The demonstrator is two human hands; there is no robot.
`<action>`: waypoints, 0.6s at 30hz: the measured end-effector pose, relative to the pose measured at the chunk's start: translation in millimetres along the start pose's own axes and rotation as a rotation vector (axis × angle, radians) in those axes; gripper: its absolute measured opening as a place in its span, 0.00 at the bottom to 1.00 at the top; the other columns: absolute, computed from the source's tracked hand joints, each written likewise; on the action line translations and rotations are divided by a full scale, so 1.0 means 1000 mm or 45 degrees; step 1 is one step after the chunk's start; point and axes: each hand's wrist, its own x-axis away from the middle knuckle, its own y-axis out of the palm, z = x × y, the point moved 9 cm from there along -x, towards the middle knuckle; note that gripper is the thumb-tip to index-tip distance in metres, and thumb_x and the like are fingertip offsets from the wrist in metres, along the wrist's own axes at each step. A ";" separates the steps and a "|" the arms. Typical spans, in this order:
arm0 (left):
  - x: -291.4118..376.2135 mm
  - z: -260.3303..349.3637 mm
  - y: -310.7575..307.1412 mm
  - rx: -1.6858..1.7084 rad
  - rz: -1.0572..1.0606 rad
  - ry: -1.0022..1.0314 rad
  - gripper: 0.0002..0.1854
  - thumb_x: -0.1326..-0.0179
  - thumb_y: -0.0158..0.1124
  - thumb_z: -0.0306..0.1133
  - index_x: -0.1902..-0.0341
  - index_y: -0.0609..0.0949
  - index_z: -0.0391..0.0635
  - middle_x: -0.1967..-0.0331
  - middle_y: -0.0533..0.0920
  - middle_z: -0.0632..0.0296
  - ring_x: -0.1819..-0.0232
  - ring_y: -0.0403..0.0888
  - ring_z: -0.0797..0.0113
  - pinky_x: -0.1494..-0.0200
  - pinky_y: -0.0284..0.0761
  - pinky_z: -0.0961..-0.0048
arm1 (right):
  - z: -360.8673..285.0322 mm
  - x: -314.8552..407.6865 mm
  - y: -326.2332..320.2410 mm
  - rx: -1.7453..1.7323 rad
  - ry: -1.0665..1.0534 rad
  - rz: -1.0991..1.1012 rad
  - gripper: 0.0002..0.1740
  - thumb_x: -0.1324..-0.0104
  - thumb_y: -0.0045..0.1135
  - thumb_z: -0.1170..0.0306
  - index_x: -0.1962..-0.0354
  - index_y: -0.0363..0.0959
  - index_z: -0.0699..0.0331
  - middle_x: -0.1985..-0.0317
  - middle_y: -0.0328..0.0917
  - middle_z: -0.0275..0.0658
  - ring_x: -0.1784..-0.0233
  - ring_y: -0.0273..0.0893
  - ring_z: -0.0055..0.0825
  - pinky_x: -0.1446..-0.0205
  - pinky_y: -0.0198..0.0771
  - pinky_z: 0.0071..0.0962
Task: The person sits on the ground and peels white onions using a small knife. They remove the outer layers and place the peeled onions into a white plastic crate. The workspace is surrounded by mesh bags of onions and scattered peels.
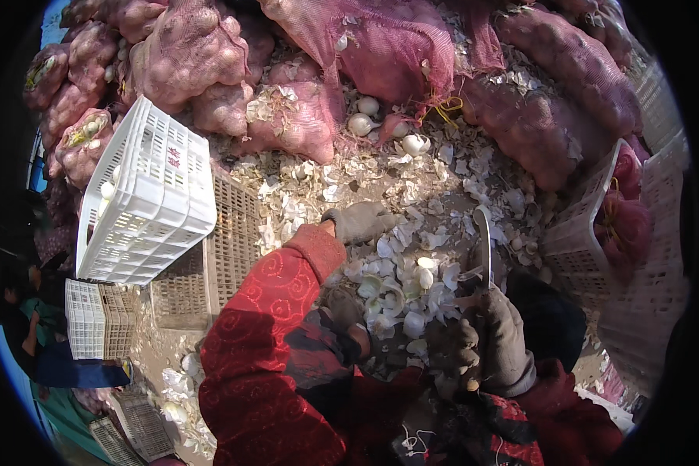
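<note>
My left hand, in a grey knit glove under a red patterned sleeve, reaches over ground littered with papery bulb skins. Whether it holds anything is hidden. My right hand, in a dirty glove, is closed around the handle of a curved-blade knife, its blade pointing up and away from me. White peelings and small whitish pieces lie between my hands. Beyond my left hand, several white onions lie on the ground by a torn pink mesh sack.
Full pink mesh sacks are piled across the far side. At left, a tilted white plastic crate rests by a brownish crate. More crates stand at right, one with pink mesh inside. Another person is at far left.
</note>
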 end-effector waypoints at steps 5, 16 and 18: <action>-0.048 -0.025 0.024 -0.003 -0.030 -0.153 0.22 0.40 0.50 0.47 0.59 0.77 0.38 0.71 0.80 0.53 0.72 0.79 0.65 0.64 0.73 0.67 | -0.011 0.000 -0.010 -0.019 -0.042 -0.036 0.26 0.28 0.39 0.55 0.41 0.59 0.64 0.77 0.69 0.39 0.84 0.62 0.21 0.83 0.61 0.20; -0.152 -0.046 0.068 -0.048 0.091 -0.194 0.28 0.43 0.58 0.48 0.47 0.74 0.38 0.49 0.76 0.43 0.46 0.74 0.48 0.43 0.68 0.61 | -0.014 -0.011 -0.048 0.009 -0.052 0.408 0.21 0.32 0.45 0.58 0.54 0.70 0.70 0.82 0.70 0.39 0.86 0.62 0.21 0.82 0.58 0.20; -0.178 -0.048 0.066 0.004 0.143 -0.226 0.34 0.47 0.61 0.46 0.41 0.69 0.36 0.43 0.71 0.41 0.41 0.70 0.48 0.39 0.65 0.62 | -0.016 -0.012 -0.057 0.125 -0.029 0.589 0.22 0.34 0.47 0.57 0.57 0.72 0.70 0.84 0.68 0.36 0.88 0.59 0.19 0.82 0.56 0.19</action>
